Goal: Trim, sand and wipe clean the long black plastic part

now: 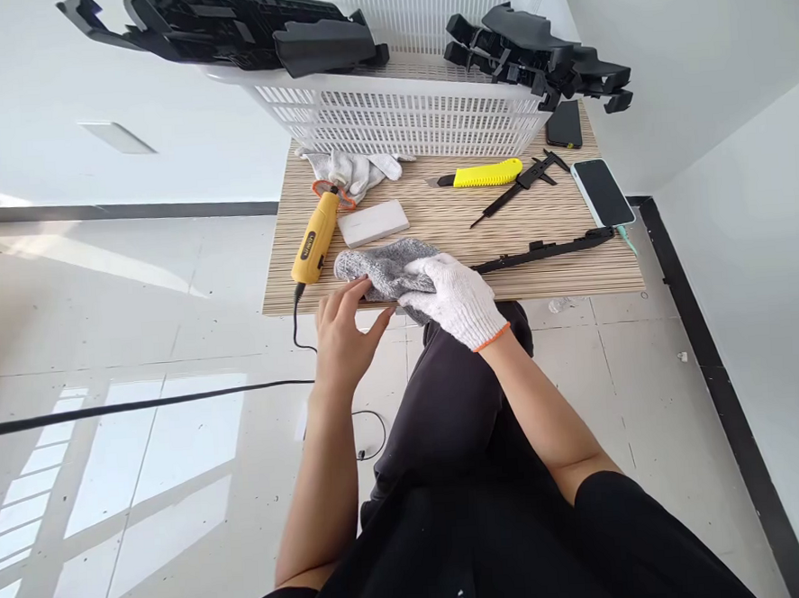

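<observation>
My right hand (454,297) wears a white knit glove with an orange cuff and grips the near end of a grey knit glove (385,266) lying at the front edge of the small striped wooden table (574,275). My bare left hand (343,331) pinches the same grey glove from the left, fingers closed on its edge. A yellow corded rotary tool (315,238) lies just left of the grey glove.
A white box (373,222), a pair of white gloves (355,169), a yellow utility knife (483,175), black calipers (520,185), a long black plastic strip (545,251) and two phones (601,192) lie on the table. A white basket (402,114) with black plastic parts stands behind.
</observation>
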`<state>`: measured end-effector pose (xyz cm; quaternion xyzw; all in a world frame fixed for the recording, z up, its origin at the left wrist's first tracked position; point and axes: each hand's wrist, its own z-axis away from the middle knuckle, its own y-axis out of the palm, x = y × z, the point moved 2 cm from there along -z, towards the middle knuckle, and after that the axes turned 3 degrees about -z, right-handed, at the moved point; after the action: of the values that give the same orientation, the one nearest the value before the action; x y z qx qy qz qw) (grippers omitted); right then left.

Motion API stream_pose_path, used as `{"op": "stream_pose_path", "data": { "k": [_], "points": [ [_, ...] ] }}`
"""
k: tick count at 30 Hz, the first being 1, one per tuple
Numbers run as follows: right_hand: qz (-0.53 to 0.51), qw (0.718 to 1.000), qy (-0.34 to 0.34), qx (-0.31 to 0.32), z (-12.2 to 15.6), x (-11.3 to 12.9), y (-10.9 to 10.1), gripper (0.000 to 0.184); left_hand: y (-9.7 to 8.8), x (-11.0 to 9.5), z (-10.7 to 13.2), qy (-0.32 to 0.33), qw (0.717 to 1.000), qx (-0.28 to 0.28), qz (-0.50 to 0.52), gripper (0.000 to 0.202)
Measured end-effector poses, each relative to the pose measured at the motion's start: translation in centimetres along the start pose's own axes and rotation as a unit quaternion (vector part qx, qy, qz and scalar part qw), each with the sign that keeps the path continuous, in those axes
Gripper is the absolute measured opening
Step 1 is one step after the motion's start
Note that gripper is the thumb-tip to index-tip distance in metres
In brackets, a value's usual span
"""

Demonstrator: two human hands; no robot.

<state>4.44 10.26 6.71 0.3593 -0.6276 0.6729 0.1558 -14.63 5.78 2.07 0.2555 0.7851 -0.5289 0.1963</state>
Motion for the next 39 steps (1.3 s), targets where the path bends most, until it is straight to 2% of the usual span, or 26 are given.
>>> {"op": "stream_pose_path", "data": {
  "k": [3,6,14,26,34,39],
  "points": [
    [0.026,0.999,-0.009,0.021,0.0,0.0,0.1,0.032,-0.3,0.3,0.0,-0.067,0.997,-0.030,0.003,0.040],
    [0.031,0.999,-0.025,0.029,-0.2,0.2,-0.1,0.031,-0.7,0.5,-0.2,-0.088,0.995,-0.035,0.021,0.030],
    [0.047,0.998,-0.013,0.040,-0.4,0.4,-0.4,0.033,-1.2,1.5,-0.9,0.028,0.999,0.002,0.043,0.024],
    [0.034,0.998,-0.017,0.042,0.7,-0.6,-0.8,0.032,-0.2,3.4,-0.9,0.129,0.988,-0.063,0.054,0.016],
    [0.042,0.999,-0.031,-0.001,1.6,-2.3,-2.1,0.040,-0.4,3.4,-0.8,0.083,0.994,-0.042,0.055,0.017],
    [0.064,0.998,-0.017,-0.025,2.3,-3.9,-4.0,0.047,-0.5,3.3,-0.9,0.096,0.993,-0.036,0.054,0.012]
  ]
}}
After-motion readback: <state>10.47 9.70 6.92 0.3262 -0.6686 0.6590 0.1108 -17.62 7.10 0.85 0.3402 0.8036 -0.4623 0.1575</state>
